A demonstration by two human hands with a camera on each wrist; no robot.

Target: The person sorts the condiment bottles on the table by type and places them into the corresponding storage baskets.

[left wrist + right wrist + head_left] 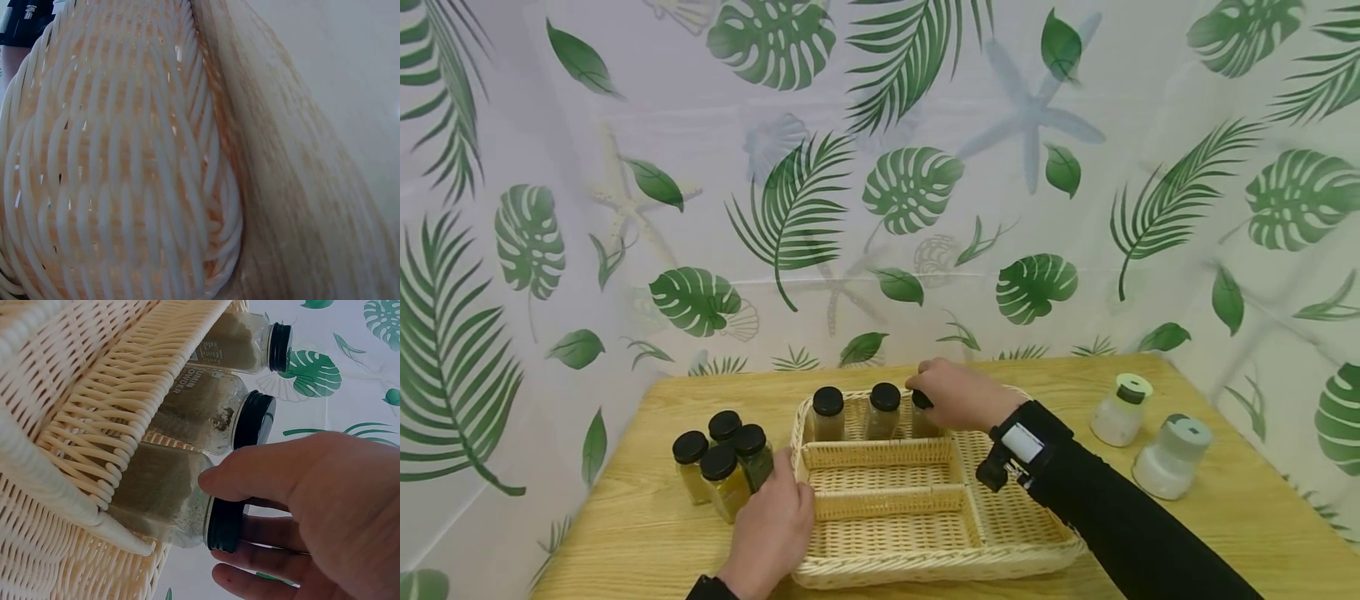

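Observation:
A wicker basket (pixel 925 562) with divided compartments stands on the wooden table. My left hand (pixel 772 521) grips its left side, with part of the fingers hidden against the wicker. In the back compartment, three black-lidded glass spice jars stand upright in a row: a left jar (pixel 829 417), a middle jar (pixel 882 415) and a right jar (pixel 923 427). My right hand (pixel 958 394) holds the right jar by its lid. Closer in the right wrist view, the thumb and fingers close around the black lid (pixel 225 525), and brownish powder fills the jar (pixel 159 490).
Several black-lidded spice jars (pixel 727 483) cluster on the table left of the basket. Right of it stand two white containers, one with a yellow-green top (pixel 1122 408) and one with a pale top (pixel 1174 457). A leaf-printed cloth (pixel 880 217) hangs behind the table (pixel 625 517).

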